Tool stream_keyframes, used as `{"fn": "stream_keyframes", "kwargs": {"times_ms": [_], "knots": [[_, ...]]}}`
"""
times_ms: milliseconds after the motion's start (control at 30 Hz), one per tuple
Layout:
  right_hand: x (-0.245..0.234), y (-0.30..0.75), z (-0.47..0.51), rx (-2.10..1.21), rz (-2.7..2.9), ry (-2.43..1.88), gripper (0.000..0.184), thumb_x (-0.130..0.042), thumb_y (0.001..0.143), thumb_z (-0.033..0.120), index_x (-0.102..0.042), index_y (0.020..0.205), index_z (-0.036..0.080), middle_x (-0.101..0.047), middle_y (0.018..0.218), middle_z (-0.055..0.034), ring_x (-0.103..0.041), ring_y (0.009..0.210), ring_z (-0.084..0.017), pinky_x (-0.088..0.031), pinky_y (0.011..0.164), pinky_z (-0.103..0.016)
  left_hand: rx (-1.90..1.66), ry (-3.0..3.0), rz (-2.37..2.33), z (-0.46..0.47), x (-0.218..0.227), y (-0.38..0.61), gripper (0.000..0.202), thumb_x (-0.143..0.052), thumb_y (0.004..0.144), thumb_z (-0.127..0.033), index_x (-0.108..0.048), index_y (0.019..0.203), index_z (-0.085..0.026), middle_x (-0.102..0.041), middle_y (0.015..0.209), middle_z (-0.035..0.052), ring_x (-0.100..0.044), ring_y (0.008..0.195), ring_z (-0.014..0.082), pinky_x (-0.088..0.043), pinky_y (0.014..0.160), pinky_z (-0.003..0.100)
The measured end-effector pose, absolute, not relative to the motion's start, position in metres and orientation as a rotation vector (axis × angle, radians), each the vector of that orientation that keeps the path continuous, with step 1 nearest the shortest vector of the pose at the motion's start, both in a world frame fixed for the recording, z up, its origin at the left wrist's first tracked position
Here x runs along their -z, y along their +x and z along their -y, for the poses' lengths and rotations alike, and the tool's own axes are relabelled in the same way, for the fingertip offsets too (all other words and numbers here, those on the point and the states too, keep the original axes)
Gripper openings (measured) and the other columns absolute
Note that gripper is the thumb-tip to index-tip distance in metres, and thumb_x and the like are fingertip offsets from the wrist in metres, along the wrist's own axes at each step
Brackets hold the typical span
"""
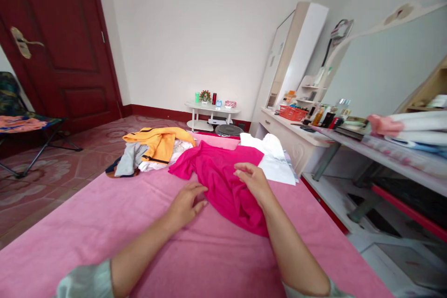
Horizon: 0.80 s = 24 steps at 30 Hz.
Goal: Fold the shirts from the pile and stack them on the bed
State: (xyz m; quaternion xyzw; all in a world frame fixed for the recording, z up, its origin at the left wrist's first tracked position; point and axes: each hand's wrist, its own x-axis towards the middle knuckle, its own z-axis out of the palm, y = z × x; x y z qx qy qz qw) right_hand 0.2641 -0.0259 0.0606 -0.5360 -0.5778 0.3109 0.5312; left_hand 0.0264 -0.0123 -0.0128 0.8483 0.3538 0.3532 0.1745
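Observation:
A magenta shirt [223,177] lies crumpled on the pink bed cover [104,228]. My left hand [186,202] rests at the shirt's near left edge, fingers bent and touching the fabric. My right hand [253,179] lies on top of the shirt, fingers curled loosely over the cloth. Neither hand has lifted the shirt off the bed.
A pile with an orange garment [159,142] and grey and white clothes sits at the bed's far left. White clothing [275,156] lies at the far right. A dresser [296,130] and shelves [401,149] line the right side. A folding chair [28,125] and a red door [59,42] stand at the left.

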Motion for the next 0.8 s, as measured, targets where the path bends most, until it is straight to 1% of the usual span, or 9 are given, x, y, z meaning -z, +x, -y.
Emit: {"fn": "stream_keyframes", "kwargs": {"times_ms": [133, 267, 367, 433, 533, 567, 600, 700, 800], "knots": [[-0.062, 0.241, 0.036, -0.759, 1.572, -1.228, 0.023, -0.06, 0.074, 0.027, -0.068, 0.093, 0.018, -0.071, 0.097, -0.0061, -0.065, 0.09, -0.02, -0.05, 0.083, -0.035, -0.981, 2.424, -0.911, 0.037, 0.011, 0.042, 0.041, -0.058, 0.078, -0.016, -0.06, 0.119, -0.021, -0.057, 0.113, 0.0084, -0.053, 0.104, 0.021, -0.043, 0.095, 0.034], [-0.077, 0.249, 0.059, -0.717, 1.781, -1.336, 0.022, -0.06, 0.074, 0.023, -0.069, 0.094, 0.019, -0.071, 0.095, -0.0056, -0.065, 0.087, -0.02, -0.05, 0.082, -0.036, -0.943, 2.445, -0.883, 0.036, 0.01, 0.043, 0.037, -0.056, 0.078, -0.013, -0.063, 0.113, -0.021, -0.058, 0.106, 0.0079, -0.054, 0.099, 0.0202, -0.044, 0.09, 0.033], [-0.084, 0.27, 0.087, -0.628, 1.887, -1.492, 0.024, -0.062, 0.076, 0.031, -0.069, 0.096, 0.019, -0.07, 0.098, -0.0066, -0.064, 0.09, -0.022, -0.049, 0.085, -0.039, -0.936, 2.439, -0.874, 0.031, 0.013, 0.041, 0.033, -0.054, 0.078, -0.011, -0.064, 0.108, -0.021, -0.058, 0.101, 0.0074, -0.054, 0.095, 0.0193, -0.045, 0.087, 0.031], [-0.081, 0.282, 0.104, -0.511, 1.963, -1.626, 0.046, -0.07, 0.068, 0.037, -0.065, 0.111, 0.021, -0.065, 0.115, -0.0087, -0.06, 0.105, -0.027, -0.045, 0.093, -0.043, -0.935, 2.463, -0.887, 0.029, 0.014, 0.042, 0.031, -0.055, 0.078, -0.012, -0.065, 0.106, -0.021, -0.058, 0.099, 0.007, -0.054, 0.093, 0.0195, -0.044, 0.085, 0.031], [-0.065, 0.288, 0.119, -0.355, 2.073, -1.785, 0.089, -0.082, 0.05, 0.035, -0.05, 0.132, 0.022, -0.043, 0.141, -0.0119, -0.042, 0.127, -0.032, -0.036, 0.103, -0.045, -0.938, 2.486, -0.909, 0.027, 0.014, 0.044, 0.026, -0.057, 0.077, -0.013, -0.065, 0.1, -0.022, -0.058, 0.096, 0.0062, -0.054, 0.09, 0.0198, -0.044, 0.082, 0.03], [-0.059, 0.287, 0.12, -0.328, 2.09, -1.81, 0.088, -0.082, 0.05, 0.032, -0.051, 0.131, 0.021, -0.042, 0.142, -0.0126, -0.04, 0.129, -0.033, -0.036, 0.103, -0.044, -0.94, 2.483, -0.911, 0.027, 0.013, 0.044, 0.022, -0.056, 0.077, -0.013, -0.065, 0.096, -0.022, -0.058, 0.094, 0.0057, -0.054, 0.089, 0.0195, -0.043, 0.081, 0.03], [-0.055, 0.285, 0.119, -0.316, 2.091, -1.819, 0.076, -0.08, 0.053, 0.03, -0.056, 0.125, 0.02, -0.047, 0.138, -0.0129, -0.044, 0.125, -0.033, -0.038, 0.101, -0.043, -0.945, 2.474, -0.907, 0.027, 0.012, 0.045, 0.019, -0.055, 0.078, -0.013, -0.065, 0.091, -0.021, -0.058, 0.091, 0.0052, -0.054, 0.088, 0.0192, -0.043, 0.079, 0.029], [-0.054, 0.282, 0.107, -0.372, 1.973, -1.703, 0.021, -0.064, 0.074, 0.029, -0.069, 0.091, 0.019, -0.068, 0.1, -0.0079, -0.062, 0.095, -0.025, -0.046, 0.085, -0.037, -1.001, 2.381, -0.912, 0.03, 0.006, 0.044, 0.013, -0.048, 0.082, -0.014, -0.06, 0.082, -0.02, -0.057, 0.084, 0.0036, -0.054, 0.082, 0.018, -0.042, 0.074, 0.027], [-0.066, 0.297, 0.09, -0.481, 1.602, -1.503, 0.021, -0.058, 0.08, 0.037, -0.066, 0.075, 0.018, -0.065, 0.07, -0.0013, -0.06, 0.068, -0.017, -0.047, 0.067, -0.028, -1.2, 2.146, -0.956, 0.03, -0.001, 0.038, 0.013, -0.042, 0.088, -0.019, -0.054, 0.082, -0.019, -0.056, 0.08, 0.0021, -0.054, 0.077, 0.0171, -0.041, 0.073, 0.027]]}}
